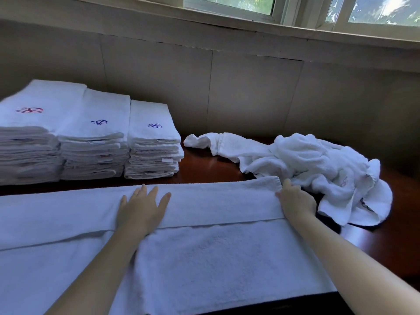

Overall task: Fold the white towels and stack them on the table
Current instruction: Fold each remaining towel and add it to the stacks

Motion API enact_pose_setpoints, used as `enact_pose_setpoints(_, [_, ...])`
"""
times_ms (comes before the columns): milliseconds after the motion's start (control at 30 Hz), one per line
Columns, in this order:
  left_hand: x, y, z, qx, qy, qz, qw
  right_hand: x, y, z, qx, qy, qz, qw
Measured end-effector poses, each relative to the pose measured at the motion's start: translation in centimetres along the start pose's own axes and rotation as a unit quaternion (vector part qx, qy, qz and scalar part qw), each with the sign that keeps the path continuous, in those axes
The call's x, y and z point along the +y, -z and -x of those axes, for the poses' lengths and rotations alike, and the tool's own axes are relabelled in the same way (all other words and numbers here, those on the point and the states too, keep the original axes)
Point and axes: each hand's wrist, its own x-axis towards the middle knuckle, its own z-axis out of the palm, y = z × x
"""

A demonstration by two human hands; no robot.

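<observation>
A large white towel (204, 251) lies spread across the dark wooden table (204, 164) in front of me, its far strip folded over toward me. My left hand (142, 206) presses flat on that folded strip, fingers straight and spread. At the strip's right end my right hand (295, 198) pinches the towel's far right corner, with the fingers curled over the edge. Three stacks of folded white towels (91, 137) with embroidered marks stand at the back left. A heap of crumpled white towels (313, 169) lies at the right.
A panelled wall (250, 92) runs behind the table, with a window sill and windows (341, 10) above it. Bare dark tabletop shows between the stacks and the crumpled heap and along the right edge.
</observation>
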Motion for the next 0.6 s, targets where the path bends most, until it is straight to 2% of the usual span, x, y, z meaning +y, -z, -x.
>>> enact_pose_setpoints(67, [-0.6, 0.3, 0.8, 0.058, -0.029, -0.016, 0.998, -0.2, 0.9, 0.6, 0.081, 0.026, 0.063, 0.994])
enact_pose_setpoints(133, [-0.6, 0.6, 1.8, 0.085, -0.095, -0.012, 0.992, -1.5, 1.5, 0.9, 0.113, 0.089, 0.016, 0.989])
enact_pose_setpoints(233, [0.2, 0.5, 3.6, 0.021, -0.198, -0.009, 0.98, -4.9, 2.6, 1.7, 0.184, 0.169, -0.116, 0.961])
enact_pose_setpoints(267, [0.6, 0.2, 4.2, -0.007, -0.218, -0.016, 0.976, -5.8, 2.7, 1.7, 0.15, 0.161, -0.137, 0.966])
enact_pose_setpoints(333, [1.2, -0.2, 5.4, -0.061, -0.233, -0.028, 0.97, -6.4, 2.3, 0.6, 0.039, 0.051, -0.189, 0.98])
enact_pose_setpoints(367, [1.2, -0.3, 5.8, -0.078, -0.234, -0.032, 0.969, -6.0, 2.1, -0.1, -0.01, -0.027, -0.225, 0.974])
enact_pose_setpoints(433, [1.0, 0.0, 6.4, -0.092, -0.24, -0.03, 0.966, -4.7, 1.7, -1.5, -0.089, -0.155, -0.301, 0.937])
enact_pose_setpoints(533, [1.4, 0.7, 6.9, -0.088, -0.287, -0.046, 0.953, -2.6, 1.2, -3.1, -0.108, -0.221, -0.374, 0.894])
enact_pose_setpoints(600, [3.1, 0.8, 7.2, -0.08, -0.331, -0.043, 0.939, -1.1, 1.0, -3.7, -0.115, -0.194, -0.423, 0.878])
